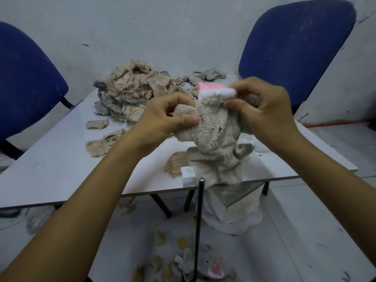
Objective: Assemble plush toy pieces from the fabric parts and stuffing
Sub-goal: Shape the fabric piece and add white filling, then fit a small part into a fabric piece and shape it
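I hold a limp beige plush toy skin (213, 137) up over the white table (61, 163). It wears a pink and white hat (215, 90) at the top, and its body and legs hang down to the table's front edge. My left hand (162, 117) pinches a rounded ear of the toy between thumb and fingers. My right hand (262, 106) grips the toy's head just under the hat's white brim. A white tag (188, 175) hangs at the toy's lower left.
A heap of beige fabric parts (130, 90) lies at the table's back, with loose pieces (101, 141) nearer me and a round piece (176, 163) beside the toy. Two blue chairs (295, 45) stand behind. A thin metal rod (199, 226) rises in front; a white bag (232, 208) and scraps lie on the floor.
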Demonstrator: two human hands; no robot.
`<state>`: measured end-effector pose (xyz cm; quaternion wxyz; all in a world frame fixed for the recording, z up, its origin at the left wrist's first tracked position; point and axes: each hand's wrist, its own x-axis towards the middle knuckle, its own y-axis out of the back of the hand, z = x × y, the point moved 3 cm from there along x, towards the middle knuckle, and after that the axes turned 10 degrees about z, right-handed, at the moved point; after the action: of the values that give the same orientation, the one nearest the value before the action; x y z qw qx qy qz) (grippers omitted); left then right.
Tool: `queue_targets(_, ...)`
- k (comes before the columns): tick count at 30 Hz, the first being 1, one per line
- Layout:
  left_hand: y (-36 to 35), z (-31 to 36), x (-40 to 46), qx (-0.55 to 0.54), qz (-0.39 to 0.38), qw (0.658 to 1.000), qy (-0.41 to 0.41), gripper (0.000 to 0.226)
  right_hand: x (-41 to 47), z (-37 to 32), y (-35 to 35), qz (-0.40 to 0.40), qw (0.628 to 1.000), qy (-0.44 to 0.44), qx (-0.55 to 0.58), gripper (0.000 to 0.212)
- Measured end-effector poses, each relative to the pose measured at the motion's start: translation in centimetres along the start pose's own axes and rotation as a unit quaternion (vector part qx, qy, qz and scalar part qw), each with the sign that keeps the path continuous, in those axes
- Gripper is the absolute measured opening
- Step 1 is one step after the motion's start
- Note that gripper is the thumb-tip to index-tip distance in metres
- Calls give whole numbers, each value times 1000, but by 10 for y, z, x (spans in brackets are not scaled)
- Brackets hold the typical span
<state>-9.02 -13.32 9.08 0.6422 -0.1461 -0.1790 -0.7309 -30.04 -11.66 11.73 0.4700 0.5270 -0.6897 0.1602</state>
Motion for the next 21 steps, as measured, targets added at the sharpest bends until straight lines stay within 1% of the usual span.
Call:
queue_targets(2,1,-1,-1,-24,9,1000,18,19,1,0,1,27,999,14,-14,18)
queue_targets(5,3,-1,-2,-33,24,999,15,17,0,1,-2,-7,1000,-10,-26,14)
queue_targets(7,3,-1,-3,-40,37,998,14,16,-2,2,-2,-4,999,9,-39,14)
queue_targets(9,5,-2,-4,-18,63,998,-4,18,-4,2,-6,-24,998,14,-56,16)
queue_targets(10,5,-2,-5,-2,71,997,-15,19,-4,1,-7,-21,998,7,-56,18)
queue_targets(13,4,1,-3,-8,70,997,-26,23,1,-4,-1,40,997,32,-51,21)
queue_targets(14,6,1,-3,-11,74,997,-27,24,2,-5,-2,38,997,37,-56,21)
queue_targets(16,6,-1,-3,-21,80,996,-21,26,3,-5,-4,24,998,19,-48,19)
queue_targets(17,5,-4,-3,-39,81,996,-2,25,4,-5,-3,26,999,4,-29,17)
queue_targets(19,5,-15,-3,-84,91,990,72,18,6,-5,2,37,999,-28,22,13)
queue_targets(20,7,-22,-5,-70,99,987,108,14,8,-5,4,39,997,-47,56,11)
queue_targets(21,10,-29,-7,-5,100,985,138,13,9,-4,7,36,992,-72,101,9)
